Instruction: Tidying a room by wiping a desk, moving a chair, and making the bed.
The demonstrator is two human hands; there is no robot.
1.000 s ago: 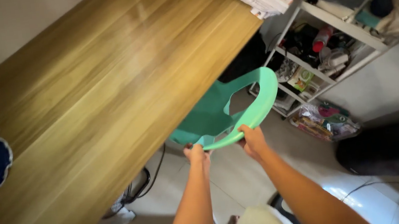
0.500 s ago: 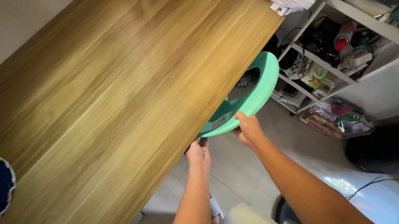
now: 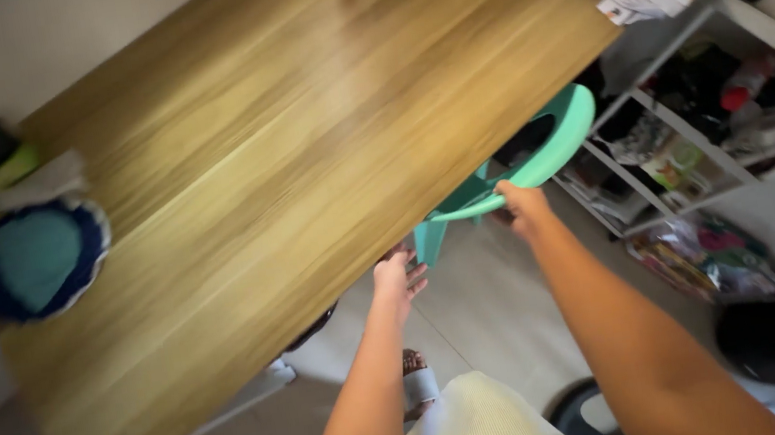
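In the head view, a mint-green plastic chair (image 3: 540, 151) is seen tucked mostly under the edge of a long wooden tabletop (image 3: 296, 139). Its curved backrest rim is grasped by the right hand (image 3: 522, 207). The left hand (image 3: 397, 282) is held loosely open at the chair's lower edge beside the tabletop; contact cannot be told. A white shelving unit (image 3: 744, 97) is seen to the right.

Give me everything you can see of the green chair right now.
The green chair looks like smooth moulded mint-green plastic, with a curved backrest rim and one leg showing by the table edge. Most of it is hidden under the wooden table, so the seat cannot be seen. The right hand grips the backrest rim; the left hand is at the leg near the table edge, though blur hides whether it grips it.
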